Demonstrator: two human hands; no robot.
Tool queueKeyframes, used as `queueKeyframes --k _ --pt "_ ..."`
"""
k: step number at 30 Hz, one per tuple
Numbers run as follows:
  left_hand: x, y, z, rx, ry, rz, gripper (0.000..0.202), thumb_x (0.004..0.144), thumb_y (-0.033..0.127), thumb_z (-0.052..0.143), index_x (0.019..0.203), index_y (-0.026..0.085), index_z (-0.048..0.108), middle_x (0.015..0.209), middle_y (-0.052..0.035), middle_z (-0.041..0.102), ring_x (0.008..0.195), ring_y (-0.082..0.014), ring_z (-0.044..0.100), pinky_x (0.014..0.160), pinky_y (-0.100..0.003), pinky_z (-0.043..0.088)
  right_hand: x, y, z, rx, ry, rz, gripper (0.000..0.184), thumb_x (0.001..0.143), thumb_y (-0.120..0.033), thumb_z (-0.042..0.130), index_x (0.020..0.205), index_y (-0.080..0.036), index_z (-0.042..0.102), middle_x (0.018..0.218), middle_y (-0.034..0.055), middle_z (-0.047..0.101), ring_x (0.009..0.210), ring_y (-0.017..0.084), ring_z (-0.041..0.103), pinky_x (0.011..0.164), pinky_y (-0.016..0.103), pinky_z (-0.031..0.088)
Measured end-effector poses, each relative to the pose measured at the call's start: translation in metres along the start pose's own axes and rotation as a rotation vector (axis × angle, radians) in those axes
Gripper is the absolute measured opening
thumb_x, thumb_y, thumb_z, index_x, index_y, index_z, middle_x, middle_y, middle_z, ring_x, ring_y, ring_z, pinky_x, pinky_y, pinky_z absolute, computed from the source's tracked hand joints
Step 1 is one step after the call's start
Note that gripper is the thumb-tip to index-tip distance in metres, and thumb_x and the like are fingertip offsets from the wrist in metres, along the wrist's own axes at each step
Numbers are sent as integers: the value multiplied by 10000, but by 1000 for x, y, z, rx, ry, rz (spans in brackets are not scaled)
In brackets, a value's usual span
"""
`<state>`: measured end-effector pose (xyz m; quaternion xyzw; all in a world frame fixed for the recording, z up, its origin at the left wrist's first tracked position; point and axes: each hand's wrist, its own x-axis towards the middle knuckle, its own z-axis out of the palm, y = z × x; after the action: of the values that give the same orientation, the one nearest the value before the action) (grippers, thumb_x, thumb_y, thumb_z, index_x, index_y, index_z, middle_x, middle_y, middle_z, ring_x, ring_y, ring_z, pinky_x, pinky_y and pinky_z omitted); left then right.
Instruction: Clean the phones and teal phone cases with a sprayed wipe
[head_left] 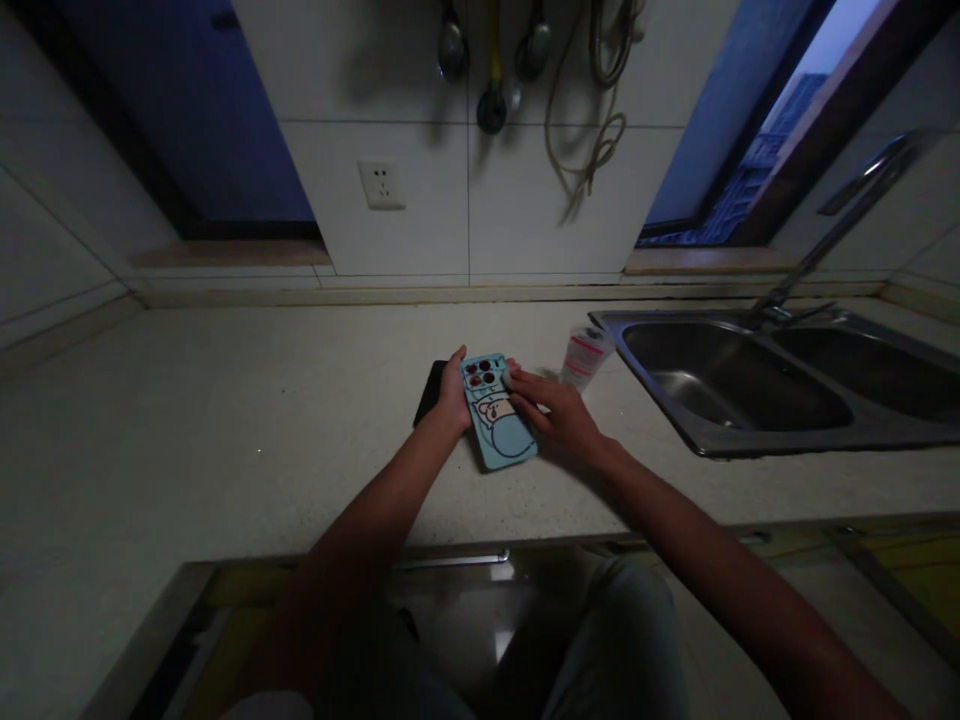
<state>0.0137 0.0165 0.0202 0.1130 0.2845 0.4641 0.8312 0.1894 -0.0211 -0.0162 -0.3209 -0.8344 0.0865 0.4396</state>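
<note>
A phone in a light blue case [501, 440] with a cartoon animal on it is held tilted above the counter, camera side up. My left hand [454, 393] is closed around its left edge, the thumb along the side. Over the upper right part of the case lies my right hand [553, 408], its fingers bent together on a small pale thing [507, 378] that I cannot make out. A flat black object [429, 393] rests on the counter behind my left hand, partly hidden. Just beyond my right hand stands a clear plastic cup [585, 357] with pink print.
The pale countertop [300, 430] runs along a tiled wall with a socket [381, 185]. To the right is a double steel sink [701, 440] with a tall faucet [825, 235]. Pipe fittings [491, 105] and a looped cord [600, 150] hang above.
</note>
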Motion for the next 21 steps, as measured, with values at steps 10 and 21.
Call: queueKeyframes --k 10,21 --pt "4 -15 -5 85 39 -60 470 964 504 452 662 180 609 460 -30 562 406 -185 537 614 -360 545 0 -2 7 52 13 155 513 997 -405 575 1493 -291 512 1564 105 470 1450 307 454 1187 617 376" --pt "7 -13 -3 14 144 39 456 964 463 405 765 155 675 590 -95 672 700 -292 724 764 -431 584 -3 1 13 41 -28 186 568 976 -413 597 1508 -240 498 1557 119 472 1427 316 485 1171 559 433"
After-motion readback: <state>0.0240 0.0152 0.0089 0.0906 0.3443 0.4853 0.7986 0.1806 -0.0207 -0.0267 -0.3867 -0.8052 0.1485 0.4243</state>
